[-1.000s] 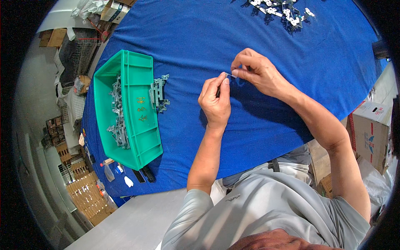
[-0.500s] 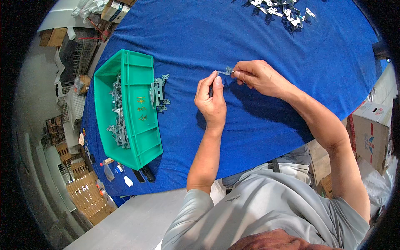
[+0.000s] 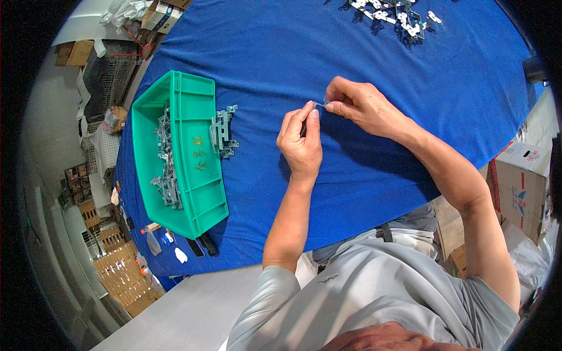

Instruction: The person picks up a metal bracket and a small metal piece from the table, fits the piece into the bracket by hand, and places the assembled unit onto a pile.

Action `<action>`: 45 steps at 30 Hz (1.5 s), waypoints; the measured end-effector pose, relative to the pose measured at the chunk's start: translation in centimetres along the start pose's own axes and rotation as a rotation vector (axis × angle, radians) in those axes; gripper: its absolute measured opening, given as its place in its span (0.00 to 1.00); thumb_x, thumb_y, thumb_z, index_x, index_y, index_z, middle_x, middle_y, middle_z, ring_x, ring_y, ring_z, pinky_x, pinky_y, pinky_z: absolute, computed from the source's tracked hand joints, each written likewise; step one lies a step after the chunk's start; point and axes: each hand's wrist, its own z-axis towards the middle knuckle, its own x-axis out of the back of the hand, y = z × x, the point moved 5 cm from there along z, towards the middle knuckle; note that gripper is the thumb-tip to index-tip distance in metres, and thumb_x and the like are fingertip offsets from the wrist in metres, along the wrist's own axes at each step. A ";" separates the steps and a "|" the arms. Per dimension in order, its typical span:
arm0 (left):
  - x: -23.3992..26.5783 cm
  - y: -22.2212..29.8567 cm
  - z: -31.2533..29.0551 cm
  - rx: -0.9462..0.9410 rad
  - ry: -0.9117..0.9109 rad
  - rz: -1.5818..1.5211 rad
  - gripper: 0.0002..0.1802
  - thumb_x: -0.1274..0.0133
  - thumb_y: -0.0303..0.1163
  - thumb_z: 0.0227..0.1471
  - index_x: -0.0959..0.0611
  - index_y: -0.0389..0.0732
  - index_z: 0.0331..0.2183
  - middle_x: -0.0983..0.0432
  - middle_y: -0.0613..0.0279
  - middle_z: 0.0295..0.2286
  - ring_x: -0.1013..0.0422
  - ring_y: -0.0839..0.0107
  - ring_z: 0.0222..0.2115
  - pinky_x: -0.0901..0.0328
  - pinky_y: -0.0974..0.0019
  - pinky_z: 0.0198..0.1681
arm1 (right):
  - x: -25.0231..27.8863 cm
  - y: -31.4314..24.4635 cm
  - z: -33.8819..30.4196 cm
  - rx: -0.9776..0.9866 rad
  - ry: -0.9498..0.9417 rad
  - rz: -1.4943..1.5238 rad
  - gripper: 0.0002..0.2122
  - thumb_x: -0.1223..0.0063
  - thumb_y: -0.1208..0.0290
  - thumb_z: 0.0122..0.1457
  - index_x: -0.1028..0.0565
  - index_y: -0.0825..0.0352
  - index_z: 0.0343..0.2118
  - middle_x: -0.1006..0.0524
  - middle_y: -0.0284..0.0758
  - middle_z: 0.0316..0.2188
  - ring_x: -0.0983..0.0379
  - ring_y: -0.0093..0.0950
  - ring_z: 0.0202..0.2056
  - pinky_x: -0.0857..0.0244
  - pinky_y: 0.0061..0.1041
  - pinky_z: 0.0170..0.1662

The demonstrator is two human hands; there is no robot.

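A small metal piece (image 3: 319, 105) is held above the blue-covered tabletop (image 3: 263, 70), clamped between thumb and fingers of the left hand (image 3: 300, 145) at one end and the right hand (image 3: 364, 108) at the other. It looks light, stiff, sturdy and perhaps slick; its ends seem the best grip. Leftward, metal brackets (image 3: 222, 133) lie just beside a green bin (image 3: 202, 105) containing similar-looking parts (image 3: 167, 184).

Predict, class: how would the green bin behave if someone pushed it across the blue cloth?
The green bin would probably keep its shape, since it looks ribbed and moulded. Metal-looking pieces inside likely add weight. It would likely slide rather than roll, being flat-sided, and might bunch the creased blue cloth.
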 end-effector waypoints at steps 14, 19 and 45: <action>-0.2 0.6 0.0 -0.026 -0.028 0.044 0.08 0.42 0.21 0.54 0.14 0.34 0.38 0.20 0.57 0.30 0.26 0.74 0.26 0.31 0.70 0.29 | 0.4 -0.1 0.1 0.007 0.123 0.053 0.08 0.49 0.69 0.65 0.25 0.70 0.36 0.26 0.38 0.27 0.29 0.30 0.30 0.34 0.31 0.35; 0.2 -1.0 0.2 0.012 0.029 -0.007 0.09 0.44 0.24 0.58 0.16 0.33 0.41 0.22 0.62 0.29 0.29 0.80 0.25 0.34 0.75 0.26 | 1.1 0.7 0.2 -0.117 0.153 0.121 0.09 0.51 0.68 0.66 0.25 0.70 0.37 0.24 0.34 0.23 0.29 0.23 0.24 0.34 0.27 0.28; -0.2 -0.5 -0.1 0.055 -0.025 -0.007 0.07 0.42 0.23 0.55 0.14 0.33 0.38 0.20 0.56 0.31 0.25 0.72 0.30 0.30 0.69 0.33 | -0.2 0.0 0.0 -0.008 -0.018 -0.033 0.09 0.42 0.68 0.60 0.26 0.70 0.34 0.25 0.41 0.25 0.27 0.35 0.28 0.33 0.33 0.33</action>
